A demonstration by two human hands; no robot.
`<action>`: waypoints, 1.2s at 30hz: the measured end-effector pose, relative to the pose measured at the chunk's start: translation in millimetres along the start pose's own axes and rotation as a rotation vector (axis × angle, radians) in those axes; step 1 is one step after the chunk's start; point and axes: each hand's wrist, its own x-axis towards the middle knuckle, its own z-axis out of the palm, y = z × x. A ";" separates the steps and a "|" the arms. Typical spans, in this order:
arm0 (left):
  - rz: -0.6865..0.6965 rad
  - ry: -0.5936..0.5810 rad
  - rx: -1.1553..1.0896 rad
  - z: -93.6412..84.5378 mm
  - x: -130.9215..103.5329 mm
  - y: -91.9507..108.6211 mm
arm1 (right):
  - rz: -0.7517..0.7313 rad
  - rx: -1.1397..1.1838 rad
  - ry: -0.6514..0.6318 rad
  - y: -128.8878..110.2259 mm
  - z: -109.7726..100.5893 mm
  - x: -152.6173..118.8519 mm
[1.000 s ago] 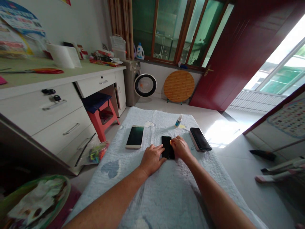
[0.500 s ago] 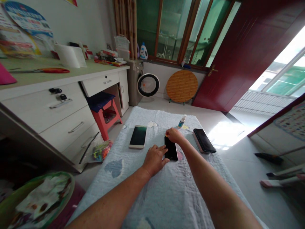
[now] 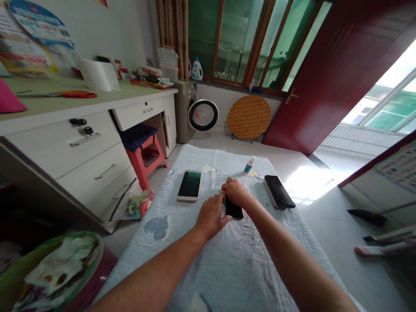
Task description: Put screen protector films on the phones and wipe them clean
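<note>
A black smartphone lies screen up on the cloth-covered table, its upper part hidden by my right hand. My left hand grips its left side, with the fingers along the long edge and the thumb at the lower end. Over the top of the screen, my right hand is closed, its fingertips pinched at the upper left corner. A bit of orange-yellow shows at those fingertips, too small to name. To the left lies a gold-framed phone; a small spray bottle stands beyond my right hand.
A black phone-like device rests on a pinkish one at the table's right. The light blue cloth covers the table. Around it stand a red stool, a waste bin and a white drawer desk.
My right hand has come down and left over the phone's upper part, covering more of the screen. The left fingers have drawn back from the screen to the phone's left edge.
</note>
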 end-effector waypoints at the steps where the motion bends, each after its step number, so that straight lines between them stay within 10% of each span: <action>1: -0.012 0.022 -0.022 0.1 -0.3 0.4 | -0.008 0.008 0.012 -2.0 1.5 -4.7; 29: 0.070 -0.075 0.004 -5.8 0.2 -3.3 | 0.002 0.258 -0.052 -30.6 4.7 -68.0; 36: 0.077 -0.078 0.024 -5.6 -0.7 -3.2 | 0.032 0.354 0.168 -17.1 7.2 -74.4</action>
